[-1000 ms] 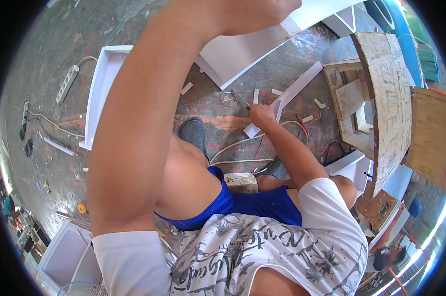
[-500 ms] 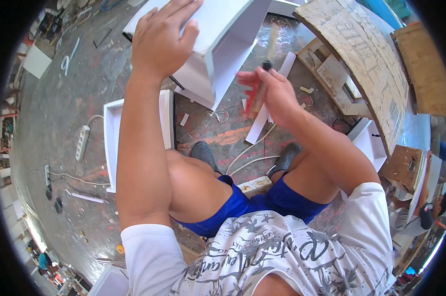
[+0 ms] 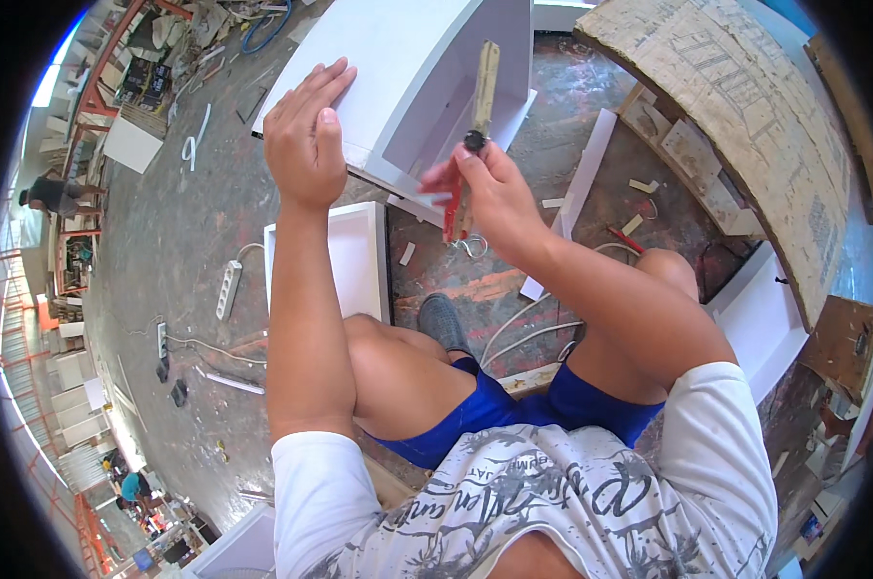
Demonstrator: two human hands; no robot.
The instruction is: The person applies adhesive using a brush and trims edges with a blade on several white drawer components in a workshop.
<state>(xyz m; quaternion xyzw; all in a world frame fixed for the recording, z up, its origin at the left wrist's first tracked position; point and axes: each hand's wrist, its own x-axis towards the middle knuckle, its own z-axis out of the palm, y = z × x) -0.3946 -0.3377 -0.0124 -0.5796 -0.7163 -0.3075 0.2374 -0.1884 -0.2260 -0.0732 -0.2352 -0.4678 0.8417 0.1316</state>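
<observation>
My left hand (image 3: 306, 145) rests with fingers stretched on the white top panel of a box-like cabinet (image 3: 388, 63), near its left corner. The cabinet's hollow side faces right. In front of that opening, my right hand (image 3: 502, 198) is closed round a tool (image 3: 486, 87) with a long tan upper part, a round black piece at the middle and red below. Its exact kind is unclear, and the fingers are slightly blurred. The tan end points upward, apart from the cabinet.
A white tray-like box (image 3: 359, 256) stands by my left knee. White strips (image 3: 591, 174) and a cable lie ahead of my feet. At right is a worn wooden panel (image 3: 726, 96) over a white drawer (image 3: 769, 299). A power strip (image 3: 229, 289) lies left.
The view has swung left, shifting the surroundings rightward. My right hand and its tool have moved left, closer to the cabinet's opening. My left hand stays on the panel.
</observation>
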